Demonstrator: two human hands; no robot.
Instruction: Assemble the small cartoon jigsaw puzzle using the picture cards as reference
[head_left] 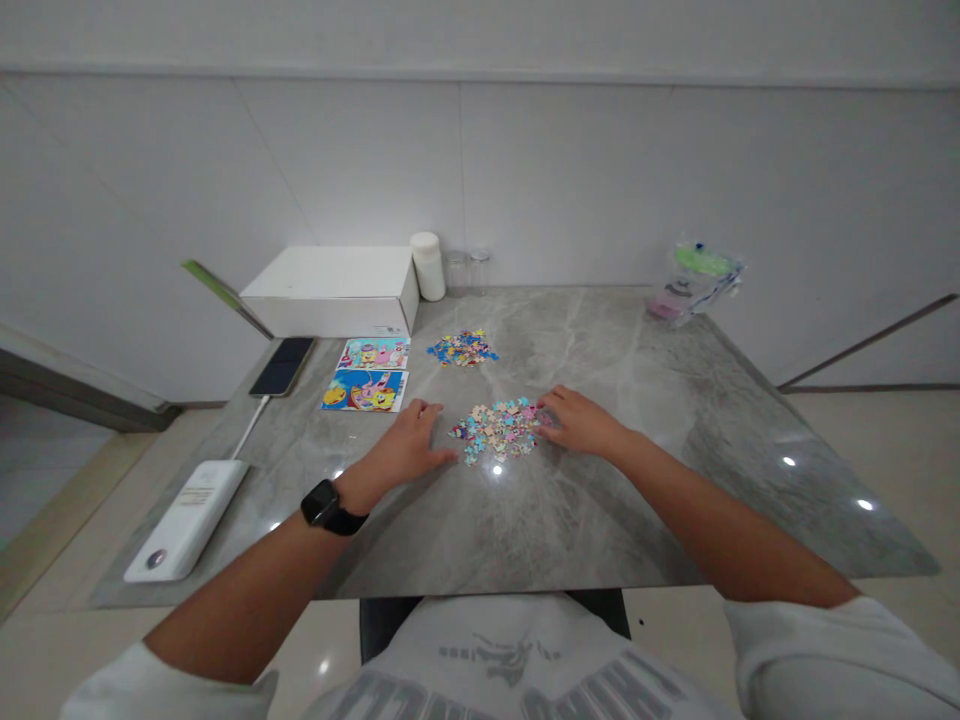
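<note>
A loose pile of small jigsaw puzzle pieces (499,428), mostly pink, light blue and cream, lies on the grey marbled table (600,530) in front of me. At its left side my left hand (411,442) rests with thumb and fingers apart, holding nothing. My right hand (576,420) is at the pile's right edge, its fingers spread and the tips touching or close to the outer pieces. Farther back sits a second pile of puzzle pieces (463,348), mainly blue and yellow. Two cartoon picture cards (365,391) lie one behind the other, left of the piles.
A white box (330,285), a white bottle (428,267) and two clear glasses (478,272) stand along the wall. On the left, a phone (283,366) is cabled to a white power bank (187,520). A clear plastic bag (694,283) sits at the back right.
</note>
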